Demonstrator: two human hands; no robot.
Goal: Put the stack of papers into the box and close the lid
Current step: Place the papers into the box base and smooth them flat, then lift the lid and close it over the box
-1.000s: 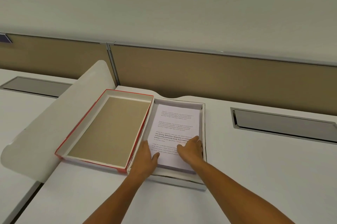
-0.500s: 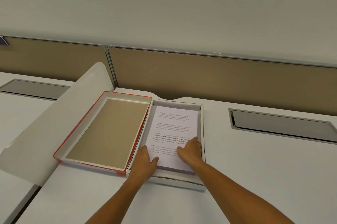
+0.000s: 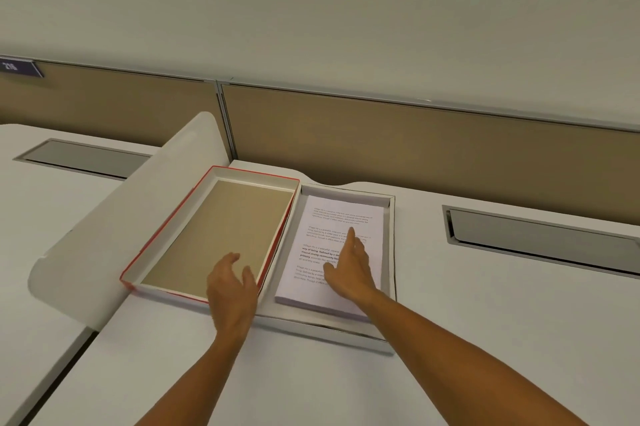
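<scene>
A stack of printed white papers (image 3: 337, 217) lies inside the shallow white box (image 3: 390, 252) on the desk. To its left the red-edged lid (image 3: 211, 224) lies upside down, its brown inside facing up, touching the box's left wall. My right hand (image 3: 349, 269) rests flat on the papers with the fingers stretched forward. My left hand (image 3: 230, 287) hovers open over the lid's near right corner, fingers apart, holding nothing.
A curved white divider panel (image 3: 114, 228) stands to the lid's left. Brown partition screens (image 3: 415, 148) run behind the desk. Recessed grey cable trays sit at the right (image 3: 540, 235) and far left (image 3: 83, 155). The white desk (image 3: 485, 339) extends to the right and front.
My left hand has left the papers' near left corner and moved left over the lid. My right hand has slid forward along the top sheet with fingers stretched out.
</scene>
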